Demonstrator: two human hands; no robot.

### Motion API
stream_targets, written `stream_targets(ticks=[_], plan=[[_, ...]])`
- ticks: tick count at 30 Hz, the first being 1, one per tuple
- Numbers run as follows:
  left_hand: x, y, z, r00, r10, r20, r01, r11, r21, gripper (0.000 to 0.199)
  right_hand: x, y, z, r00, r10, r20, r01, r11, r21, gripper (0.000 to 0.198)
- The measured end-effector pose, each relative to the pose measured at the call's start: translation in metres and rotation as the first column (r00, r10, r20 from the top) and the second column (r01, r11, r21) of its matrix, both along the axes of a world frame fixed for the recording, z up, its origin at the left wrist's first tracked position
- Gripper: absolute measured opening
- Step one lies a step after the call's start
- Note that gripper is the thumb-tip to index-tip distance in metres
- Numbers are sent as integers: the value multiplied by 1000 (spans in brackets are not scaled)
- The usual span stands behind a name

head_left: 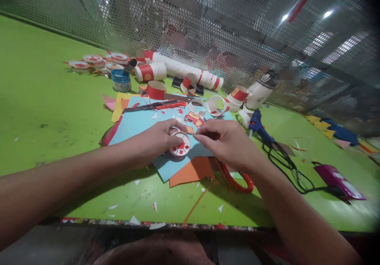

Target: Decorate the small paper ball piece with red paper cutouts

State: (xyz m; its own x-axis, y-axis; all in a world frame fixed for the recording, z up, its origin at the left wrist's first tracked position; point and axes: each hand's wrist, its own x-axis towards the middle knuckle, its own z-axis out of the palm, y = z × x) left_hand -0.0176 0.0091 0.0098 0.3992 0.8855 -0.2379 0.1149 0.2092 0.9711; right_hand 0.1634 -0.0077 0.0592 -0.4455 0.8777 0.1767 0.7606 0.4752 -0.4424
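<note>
My left hand [160, 138] grips a round white cup base [184, 150] with small red paper shapes on its face. Its thumb presses on the disc and the fingers curl behind it. Close by on the right, my right hand [228, 140] pinches thumb and forefinger together; what they hold, if anything, is too small to name. A small red and gold paper piece [189, 129] shows between the two hands. Beneath them lie light blue paper [142, 124] and orange paper [190, 172]. Red scissor handles [242, 182] stick out below my right wrist.
A blue glue gun [259, 126] with a black cable lies at the right, near a purple device [341, 182]. Behind stand stacked paper cups [151, 72], a blue-lidded jar [121, 81], cut cup rings [218, 106] and several decorated discs [93, 59]. Scraps dot the green table [97, 201].
</note>
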Motion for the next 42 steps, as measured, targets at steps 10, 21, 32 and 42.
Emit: stream_targets(ticks=[10,21,32,42], plan=[[3,-3,13,998,40,53,-33,992,-118,37,12,-24,-28,968,208,144,-231,958,169,27],[5,-5,18,997,53,60,-45,990,-135,35,12,-25,-34,968,191,165,-219,960,176,28],[6,-6,19,996,56,69,-46,990,-131,34,13,-22,-36,977,201,75,-211,964,159,27],[6,-7,22,996,76,45,-69,988,-140,34,14,-26,-36,980,178,92,-192,966,171,27]])
